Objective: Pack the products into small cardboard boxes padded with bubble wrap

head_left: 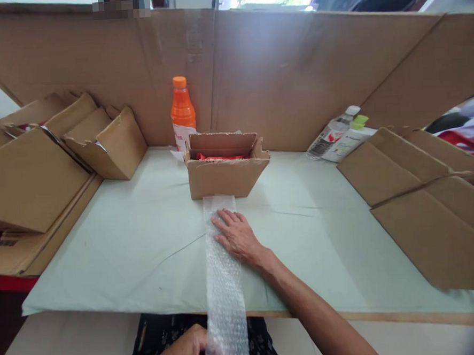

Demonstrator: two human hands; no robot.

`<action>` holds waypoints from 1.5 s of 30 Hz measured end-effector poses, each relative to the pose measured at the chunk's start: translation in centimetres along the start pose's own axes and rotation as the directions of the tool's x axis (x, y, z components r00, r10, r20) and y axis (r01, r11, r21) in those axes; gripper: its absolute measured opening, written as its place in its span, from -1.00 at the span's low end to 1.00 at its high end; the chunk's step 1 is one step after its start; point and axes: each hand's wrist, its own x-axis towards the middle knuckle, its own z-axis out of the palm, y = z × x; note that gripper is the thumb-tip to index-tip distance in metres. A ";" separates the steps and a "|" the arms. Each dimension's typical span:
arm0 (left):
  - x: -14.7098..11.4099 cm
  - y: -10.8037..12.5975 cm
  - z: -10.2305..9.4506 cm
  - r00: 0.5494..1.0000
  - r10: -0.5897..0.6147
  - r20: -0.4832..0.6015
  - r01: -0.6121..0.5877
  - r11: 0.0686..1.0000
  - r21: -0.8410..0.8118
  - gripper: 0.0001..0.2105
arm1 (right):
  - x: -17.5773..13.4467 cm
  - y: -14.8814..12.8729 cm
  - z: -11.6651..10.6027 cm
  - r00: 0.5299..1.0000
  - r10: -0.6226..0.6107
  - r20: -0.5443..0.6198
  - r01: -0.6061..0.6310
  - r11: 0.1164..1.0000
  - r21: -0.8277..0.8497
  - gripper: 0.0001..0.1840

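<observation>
A long strip of bubble wrap runs from the middle of the table down over its front edge toward my lap. My right hand lies flat on the strip's upper part, fingers spread, pressing it to the table. Below the table edge, my left hand is closed around the near end of the strip, its fingertips partly cut off by the frame. Just beyond the far end of the wrap stands an open cardboard box, with a red item visible inside it.
Open cardboard boxes crowd the left side, and more boxes stand at the right. An orange bottle stands behind the middle box. A clear bottle leans beside a white pack. A tall cardboard wall closes the back.
</observation>
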 end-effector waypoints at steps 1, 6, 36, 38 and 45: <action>0.0 0.2 0.2 1.000 0.006 0.019 -0.006 1.000 0.007 -0.71 | -0.3 -0.3 -0.4 0.999 0.005 -0.032 -0.005 1.000 -0.006 -0.50; -0.5 -0.4 0.7 0.999 -0.001 0.048 -0.001 0.999 0.034 -0.69 | -2.1 -0.5 -1.3 0.996 0.068 -0.050 -0.066 0.997 0.051 -0.69; -1.3 -5.4 -0.8 0.999 0.047 0.026 -0.048 0.998 0.038 -0.78 | 2.1 0.5 1.6 0.956 0.265 -0.125 -0.280 0.952 -0.120 -0.53; -1.4 -5.5 -0.5 0.999 0.036 0.020 -0.037 0.998 0.058 -0.77 | 2.1 0.7 2.6 0.957 0.263 -0.122 -0.275 0.957 -0.095 -0.51; -3.1 -4.8 -1.1 0.998 0.063 0.011 -0.064 0.982 0.175 -0.73 | 1.8 3.7 3.0 0.894 0.364 -0.262 -0.373 0.928 0.015 -0.58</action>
